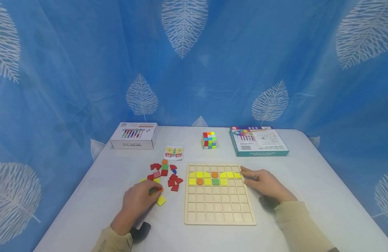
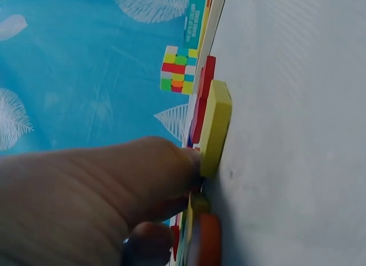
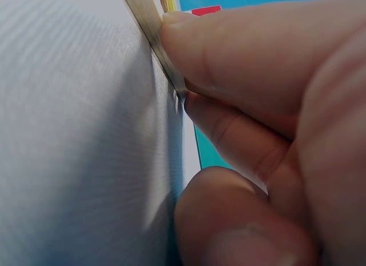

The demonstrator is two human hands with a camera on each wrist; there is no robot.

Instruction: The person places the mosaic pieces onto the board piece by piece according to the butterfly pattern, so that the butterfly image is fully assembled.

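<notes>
My left hand [image 1: 138, 199] is low over loose tiles left of the board, thumb and finger pinching an orange disc [image 1: 161, 189]. In the left wrist view the disc [image 2: 209, 240] shows just below the thumb, close to the table. A yellow square tile [image 1: 161, 200] lies beside those fingertips. My right hand [image 1: 266, 183] rests at the right edge of the wooden grid board [image 1: 216, 218], fingertips touching its rim. Two upper rows of the board hold yellow tiles [image 1: 199, 174], orange discs [image 1: 214, 174] and a green square [image 1: 216, 181].
Red tiles [image 1: 175, 188], a pink square [image 1: 156, 174], a green square [image 1: 165, 167] and a blue piece [image 1: 174, 172] lie left of the board. Behind are a butterfly pattern card [image 1: 174, 153], a puzzle cube [image 1: 209, 140], a white box [image 1: 134, 135] and a teal-edged box [image 1: 260, 141].
</notes>
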